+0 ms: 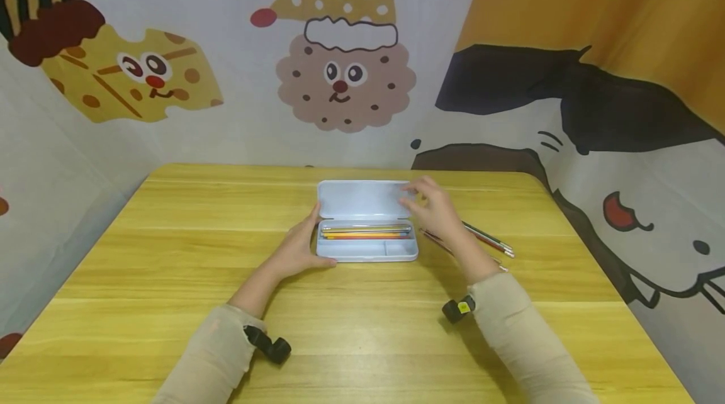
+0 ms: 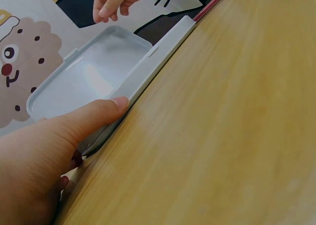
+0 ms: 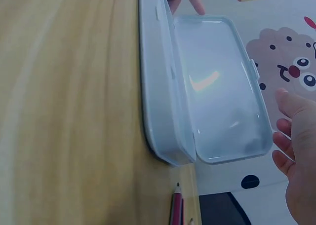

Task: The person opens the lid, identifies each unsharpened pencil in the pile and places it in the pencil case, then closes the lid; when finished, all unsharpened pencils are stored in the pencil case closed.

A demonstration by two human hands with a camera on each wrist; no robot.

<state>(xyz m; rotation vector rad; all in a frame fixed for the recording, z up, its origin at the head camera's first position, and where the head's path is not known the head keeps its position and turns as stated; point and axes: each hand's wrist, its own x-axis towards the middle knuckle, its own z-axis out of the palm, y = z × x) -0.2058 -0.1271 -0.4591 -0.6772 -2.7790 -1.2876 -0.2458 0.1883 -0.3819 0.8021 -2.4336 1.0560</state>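
Note:
A pale pencil case (image 1: 354,252) lies on the table with its lid (image 1: 362,199) swung up and back. Several pencils (image 1: 368,232) fill its rear compartment, while the front section looks bare. My left hand (image 1: 296,250) holds the case at its left end, thumb along the front wall and fingers round the side. By the lid's right end hovers my right hand (image 1: 435,209), its fingers loosely bent and nothing between them. In the right wrist view, this right hand (image 3: 303,151) appears beside the lid (image 3: 222,92), with a gap between thumb and fingers.
To the right of the case, more pencils lie on the wooden table (image 1: 362,328): dark ones (image 1: 489,239) behind my right forearm and others (image 1: 436,239) partly hidden under it. A cartoon-printed cloth (image 1: 238,140) hangs behind the table's far edge.

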